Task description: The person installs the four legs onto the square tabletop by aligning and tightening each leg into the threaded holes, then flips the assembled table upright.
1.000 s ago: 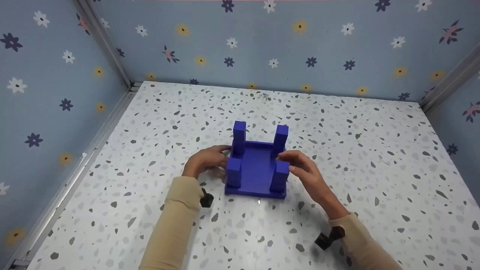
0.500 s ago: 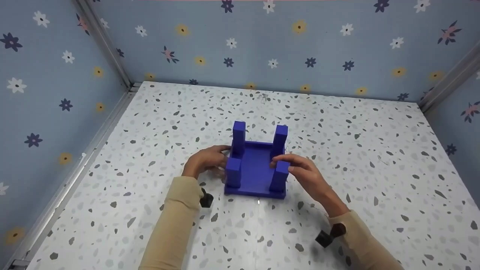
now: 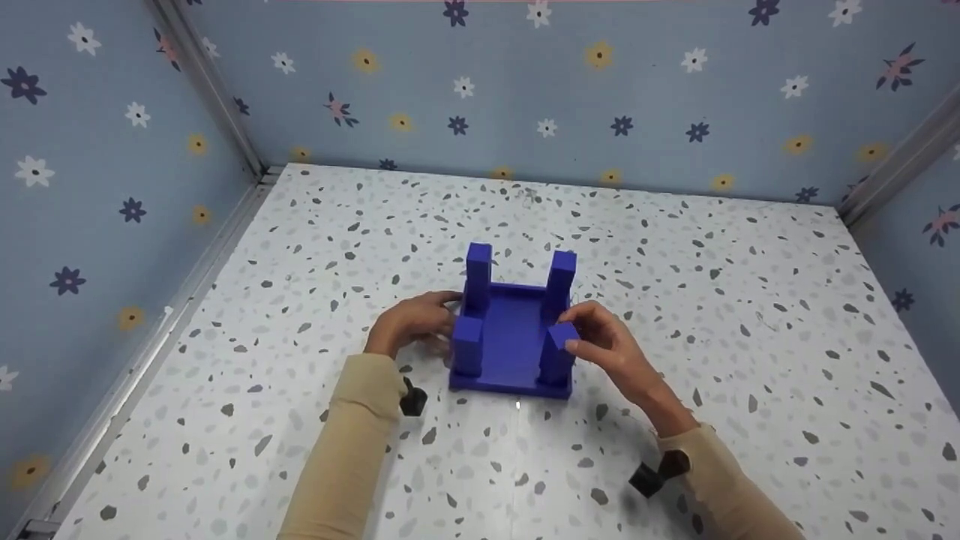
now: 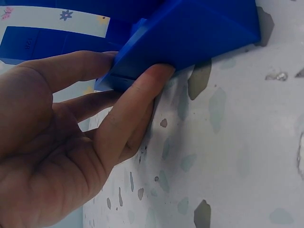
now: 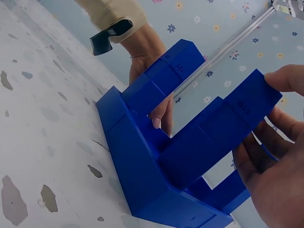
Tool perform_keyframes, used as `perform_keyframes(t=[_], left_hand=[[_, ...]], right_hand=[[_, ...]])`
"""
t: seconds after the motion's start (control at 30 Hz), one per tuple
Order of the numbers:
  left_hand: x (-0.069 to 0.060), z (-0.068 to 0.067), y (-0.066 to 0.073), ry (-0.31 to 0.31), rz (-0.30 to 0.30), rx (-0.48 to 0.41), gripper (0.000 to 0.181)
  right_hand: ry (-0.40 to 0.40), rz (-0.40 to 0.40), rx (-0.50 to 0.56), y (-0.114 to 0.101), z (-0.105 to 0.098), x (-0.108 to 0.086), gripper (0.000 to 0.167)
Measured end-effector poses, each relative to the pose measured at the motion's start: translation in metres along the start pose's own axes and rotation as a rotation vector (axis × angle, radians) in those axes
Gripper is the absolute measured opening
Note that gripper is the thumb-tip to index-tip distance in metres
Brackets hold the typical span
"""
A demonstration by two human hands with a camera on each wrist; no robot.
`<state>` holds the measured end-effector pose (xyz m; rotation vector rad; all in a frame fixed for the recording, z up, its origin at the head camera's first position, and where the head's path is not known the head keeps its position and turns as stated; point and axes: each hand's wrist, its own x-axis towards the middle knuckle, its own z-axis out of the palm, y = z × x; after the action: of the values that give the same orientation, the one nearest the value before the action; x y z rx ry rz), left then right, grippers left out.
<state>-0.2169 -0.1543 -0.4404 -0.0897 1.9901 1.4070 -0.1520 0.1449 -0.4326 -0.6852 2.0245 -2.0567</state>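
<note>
A blue rectangular base with a low rim lies on the table, an upright square post at each corner, like a small upturned table. Its near right post is turned askew to the base. My right hand pinches the top of this post between thumb and fingers; in the right wrist view the post bears a raised number and a seam lower down. My left hand holds the base's left side, its fingertips against the blue outer wall. Some left fingers are hidden behind the base.
The white speckled table surrounds the base. Blue flowered panels stand at the back, the left and the right, with metal strips at the corners. A black wrist device sits by the right cuff, another by the left.
My right thumb and fingers have shifted round the near right post's top, and its upper part has turned from square to askew. The left hand and base have stayed put.
</note>
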Motion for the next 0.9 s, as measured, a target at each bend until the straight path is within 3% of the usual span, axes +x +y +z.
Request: perform_keyframes(t=[0.27,0.53,0.63,0.9], left_hand=[[-0.0007,-0.0006,-0.0002,-0.011,0.004,0.004,0.073],[-0.0006,-0.0007,-0.0008,-0.014,0.010,0.002,0.074],[0.0001,-0.0009,-0.0014,-0.016,0.012,0.001,0.073],[-0.0007,-0.0010,0.0001,-0.018,0.006,-0.006,0.072]], right_hand=[[0.051,-0.089,-0.112,0.0042,0.0026,-0.0012,0.030],[0.060,-0.122,-0.132,0.0061,0.0031,-0.0018,0.030],[0.032,-0.129,-0.107,0.0074,0.0012,-0.0026,0.027],[-0.103,-0.135,0.094,0.0068,-0.0026,0.0020,0.035]])
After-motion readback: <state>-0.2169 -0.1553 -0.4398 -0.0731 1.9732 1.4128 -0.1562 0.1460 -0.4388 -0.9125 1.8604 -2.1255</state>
